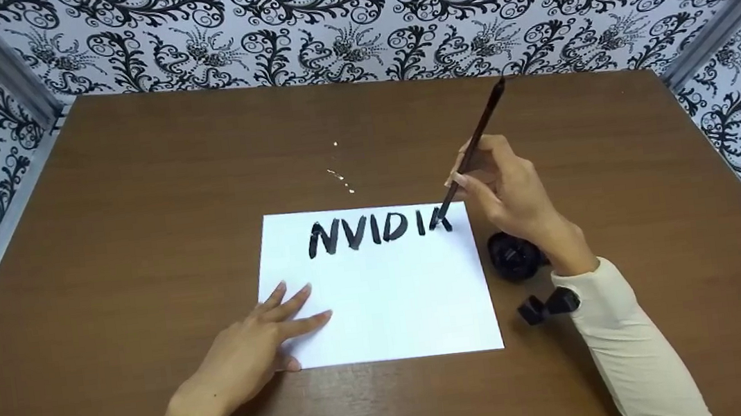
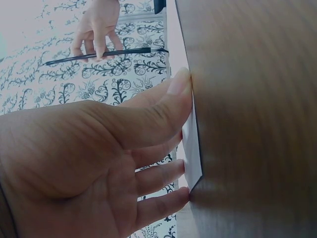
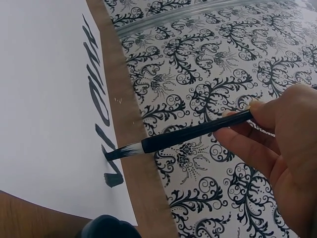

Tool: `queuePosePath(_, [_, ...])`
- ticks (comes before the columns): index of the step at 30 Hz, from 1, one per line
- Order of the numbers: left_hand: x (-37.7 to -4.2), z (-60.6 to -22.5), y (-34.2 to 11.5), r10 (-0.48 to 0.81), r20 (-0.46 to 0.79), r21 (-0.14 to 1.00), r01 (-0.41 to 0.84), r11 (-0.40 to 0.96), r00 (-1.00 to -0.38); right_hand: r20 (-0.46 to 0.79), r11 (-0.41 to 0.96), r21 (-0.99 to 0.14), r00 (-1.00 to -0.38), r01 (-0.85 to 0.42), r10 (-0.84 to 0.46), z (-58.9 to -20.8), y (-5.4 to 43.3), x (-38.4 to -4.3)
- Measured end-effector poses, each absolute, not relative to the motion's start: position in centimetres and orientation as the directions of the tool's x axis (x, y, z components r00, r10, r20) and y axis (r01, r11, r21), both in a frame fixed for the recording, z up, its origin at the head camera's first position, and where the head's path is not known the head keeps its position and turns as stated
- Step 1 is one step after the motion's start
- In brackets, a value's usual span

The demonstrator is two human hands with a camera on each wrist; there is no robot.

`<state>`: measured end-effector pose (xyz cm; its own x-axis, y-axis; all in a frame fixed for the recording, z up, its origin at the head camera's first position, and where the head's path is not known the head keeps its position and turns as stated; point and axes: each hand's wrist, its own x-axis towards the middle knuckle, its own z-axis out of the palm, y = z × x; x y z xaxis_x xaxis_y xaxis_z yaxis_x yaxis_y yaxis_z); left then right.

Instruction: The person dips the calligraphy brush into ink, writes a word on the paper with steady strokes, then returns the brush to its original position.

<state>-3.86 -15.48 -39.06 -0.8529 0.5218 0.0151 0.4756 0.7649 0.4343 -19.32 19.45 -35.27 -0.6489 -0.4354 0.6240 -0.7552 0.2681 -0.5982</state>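
My right hand pinches a dark paintbrush between thumb and fingers, its handle slanting up and away. In the right wrist view the white bristles, black toward the tip, meet the last letter on the white paper. Bold black letters reading "NVIDI" run along the paper's top, followed by strokes resembling an A, partly covered by the brush. My left hand rests on the paper's lower left corner with fingers spread. Seen from the left wrist, its thumb lies at the paper's near edge.
A round black container stands right of the paper, below my right forearm. Small pale flecks lie on the brown table beyond the sheet. Patterned black-and-white panels with grey strips border the table at the back and sides.
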Motion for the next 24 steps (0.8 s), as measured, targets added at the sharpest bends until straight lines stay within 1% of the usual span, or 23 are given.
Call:
queuePosePath(9, [-3.84, -39.02, -15.40, 0.515, 0.005, 0.436, 0.466, 0.770, -0.857, 0.618, 0.288, -0.603, -0.664, -0.744, -0.420, -35.35, 19.79, -19.53])
queuePosePath(16, [-3.86, -39.32, -15.60, 0.532, 0.050, 0.426, 0.500, 0.754, -0.845, 0.597, 0.336, -0.587, -0.675, -0.736, -0.434, -35.11, 20.15, -19.60])
queuePosePath(24, [-3.92, -39.37, -15.60, 0.533, 0.036, 0.422, 0.496, 0.759, -0.845, 0.584, 0.348, -0.596, -0.688, -0.723, -0.430, -35.15, 20.40, -19.66])
